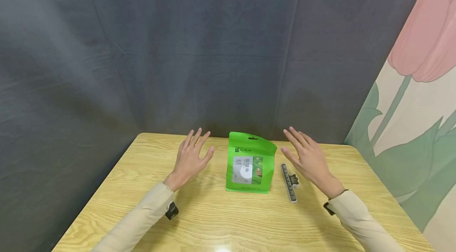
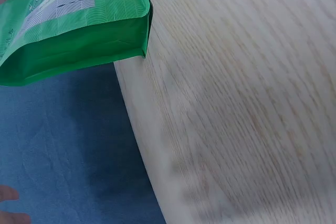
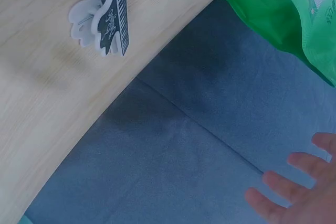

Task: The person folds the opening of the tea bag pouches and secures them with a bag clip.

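A dark grey-blue curtain (image 1: pixel 213 54) hangs behind a wood-grain table (image 1: pixel 203 220), and at the right we see a wall painted with a pink tulip (image 1: pixel 418 32). In the head view, we find a green pouch (image 1: pixel 248 176) standing on the table between the two hands, touched by neither. Our left hand (image 1: pixel 189 161) is spread to the left of it; our right hand (image 1: pixel 310 161) is spread to its right, with a black-and-white clip (image 1: pixel 289 183) lying on the table between pouch and right hand. Both sleeves are pale.

In the left wrist view, we see the pouch at upper left, near the table's edge, and just two fingertips at lower left.

In the right wrist view, we have the clip at upper left, the pouch at upper right, and the right hand's parted fingers at lower right, holding nothing.
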`<state>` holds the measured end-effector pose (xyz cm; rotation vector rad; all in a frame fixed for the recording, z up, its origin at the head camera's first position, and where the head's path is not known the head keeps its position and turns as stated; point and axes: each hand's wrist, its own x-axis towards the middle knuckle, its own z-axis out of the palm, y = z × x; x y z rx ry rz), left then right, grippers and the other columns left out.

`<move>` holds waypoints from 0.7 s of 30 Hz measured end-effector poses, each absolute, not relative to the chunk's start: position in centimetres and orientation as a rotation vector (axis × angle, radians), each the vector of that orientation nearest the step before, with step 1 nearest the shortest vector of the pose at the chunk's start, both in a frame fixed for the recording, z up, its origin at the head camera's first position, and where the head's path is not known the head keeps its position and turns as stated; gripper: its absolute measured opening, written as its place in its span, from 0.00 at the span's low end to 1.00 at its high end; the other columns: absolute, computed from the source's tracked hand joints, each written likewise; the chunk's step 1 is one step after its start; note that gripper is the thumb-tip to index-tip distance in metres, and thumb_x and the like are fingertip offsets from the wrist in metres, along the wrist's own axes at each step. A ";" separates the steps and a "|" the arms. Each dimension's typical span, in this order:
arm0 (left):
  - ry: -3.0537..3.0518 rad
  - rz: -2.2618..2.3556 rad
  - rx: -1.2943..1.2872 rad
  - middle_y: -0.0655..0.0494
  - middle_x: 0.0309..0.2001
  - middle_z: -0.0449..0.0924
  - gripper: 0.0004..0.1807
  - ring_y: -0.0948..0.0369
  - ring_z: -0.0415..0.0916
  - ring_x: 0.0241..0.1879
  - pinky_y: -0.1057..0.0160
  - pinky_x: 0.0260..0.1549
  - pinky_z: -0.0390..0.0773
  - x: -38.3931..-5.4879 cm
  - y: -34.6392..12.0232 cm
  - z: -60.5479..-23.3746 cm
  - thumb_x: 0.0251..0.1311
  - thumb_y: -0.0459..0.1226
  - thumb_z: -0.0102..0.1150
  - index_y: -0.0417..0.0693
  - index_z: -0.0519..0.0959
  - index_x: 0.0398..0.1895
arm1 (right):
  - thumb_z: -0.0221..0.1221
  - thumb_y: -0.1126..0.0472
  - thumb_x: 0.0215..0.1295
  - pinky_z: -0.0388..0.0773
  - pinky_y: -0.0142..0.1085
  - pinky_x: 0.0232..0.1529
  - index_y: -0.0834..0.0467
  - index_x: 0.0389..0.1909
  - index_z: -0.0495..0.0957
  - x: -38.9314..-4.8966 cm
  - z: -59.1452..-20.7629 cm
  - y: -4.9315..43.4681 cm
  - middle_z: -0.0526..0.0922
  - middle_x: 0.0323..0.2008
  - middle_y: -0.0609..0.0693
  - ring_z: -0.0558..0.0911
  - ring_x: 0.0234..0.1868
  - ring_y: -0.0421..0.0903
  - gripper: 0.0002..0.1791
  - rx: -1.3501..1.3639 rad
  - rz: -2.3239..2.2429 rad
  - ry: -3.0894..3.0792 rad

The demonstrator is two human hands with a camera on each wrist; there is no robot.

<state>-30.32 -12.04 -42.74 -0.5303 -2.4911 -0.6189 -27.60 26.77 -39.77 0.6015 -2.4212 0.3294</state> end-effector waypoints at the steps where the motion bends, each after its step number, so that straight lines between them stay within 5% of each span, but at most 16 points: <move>1: -2.492 -0.626 -0.530 0.45 0.74 0.58 0.32 0.44 0.48 0.74 0.35 0.64 0.54 -30.3 -12.0 -42.7 0.71 0.56 0.48 0.56 0.65 0.74 | 0.52 0.42 0.73 0.60 0.60 0.63 0.53 0.74 0.63 -27.6 -39.7 26.7 0.65 0.71 0.59 0.65 0.67 0.65 0.34 0.603 0.328 -2.420; 21: -2.497 -0.677 -0.534 0.46 0.75 0.57 0.32 0.45 0.48 0.75 0.35 0.64 0.56 -30.3 -11.6 -42.4 0.70 0.56 0.47 0.57 0.64 0.74 | 0.52 0.42 0.73 0.62 0.62 0.61 0.54 0.73 0.65 -27.8 -39.2 25.6 0.65 0.71 0.58 0.67 0.66 0.65 0.33 0.625 0.351 -2.410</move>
